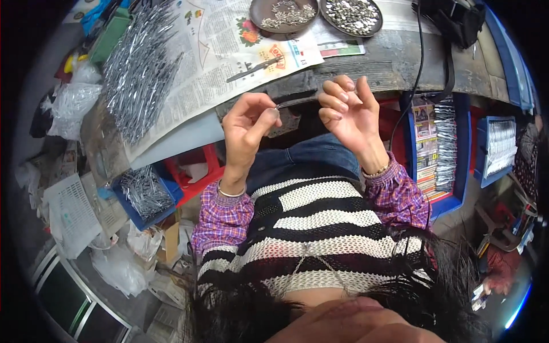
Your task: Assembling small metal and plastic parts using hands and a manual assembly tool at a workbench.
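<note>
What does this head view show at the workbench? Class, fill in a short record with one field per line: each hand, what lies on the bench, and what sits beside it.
Left hand: raised, fingertips pinching a small thin metal piece
Right hand: raised, fingers curled, apart from the piece; whether it holds anything cannot be told
Bench top: newspaper bearing a heap of silvery metal strips
Far edge: two round dishes of small metal parts
Beside the bench: blue trays with more strips
Clothing: striped knit top, plaid sleeves
</note>
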Action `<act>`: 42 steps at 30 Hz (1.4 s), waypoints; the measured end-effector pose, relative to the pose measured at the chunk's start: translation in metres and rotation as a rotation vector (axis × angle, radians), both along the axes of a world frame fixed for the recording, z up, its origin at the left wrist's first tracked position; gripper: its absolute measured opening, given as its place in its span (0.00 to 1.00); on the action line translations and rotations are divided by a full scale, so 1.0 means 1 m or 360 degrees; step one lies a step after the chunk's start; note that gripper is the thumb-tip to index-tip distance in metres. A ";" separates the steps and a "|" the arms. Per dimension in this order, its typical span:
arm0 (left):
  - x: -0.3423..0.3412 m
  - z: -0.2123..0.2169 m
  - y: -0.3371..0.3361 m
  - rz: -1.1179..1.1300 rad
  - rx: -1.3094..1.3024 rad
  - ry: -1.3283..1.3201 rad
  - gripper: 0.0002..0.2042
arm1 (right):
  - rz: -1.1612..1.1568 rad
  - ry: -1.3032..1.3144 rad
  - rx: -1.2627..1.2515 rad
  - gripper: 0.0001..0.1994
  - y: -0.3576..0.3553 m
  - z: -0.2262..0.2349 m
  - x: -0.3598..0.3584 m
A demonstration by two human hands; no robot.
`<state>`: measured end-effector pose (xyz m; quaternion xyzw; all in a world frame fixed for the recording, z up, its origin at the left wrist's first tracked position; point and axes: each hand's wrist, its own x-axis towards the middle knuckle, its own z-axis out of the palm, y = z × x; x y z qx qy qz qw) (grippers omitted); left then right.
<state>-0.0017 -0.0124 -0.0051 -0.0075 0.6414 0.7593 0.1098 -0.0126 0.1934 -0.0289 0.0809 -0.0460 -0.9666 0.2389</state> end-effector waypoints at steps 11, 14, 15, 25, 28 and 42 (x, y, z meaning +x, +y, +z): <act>0.002 -0.008 0.004 -0.0129 -0.0056 0.0049 0.07 | 0.0000 -0.0033 -0.0131 0.17 -0.001 -0.010 0.000; 0.003 -0.009 0.004 -0.0181 -0.0046 0.0012 0.08 | 0.0007 -0.0044 -0.0044 0.18 -0.001 -0.009 0.000; 0.003 -0.009 0.004 -0.0192 -0.0059 0.0014 0.09 | 0.0005 -0.0016 0.0035 0.18 -0.002 -0.008 0.000; 0.005 -0.012 0.007 -0.0260 -0.0037 -0.0009 0.10 | -0.0030 0.0293 0.0533 0.17 -0.003 -0.008 0.003; 0.008 -0.007 0.010 -0.0307 -0.0030 -0.0072 0.11 | -0.0170 0.0403 0.0843 0.13 -0.005 -0.005 0.005; 0.016 0.004 0.025 -0.0339 0.0009 -0.0254 0.11 | -0.0435 0.0778 0.1131 0.19 -0.009 -0.011 0.009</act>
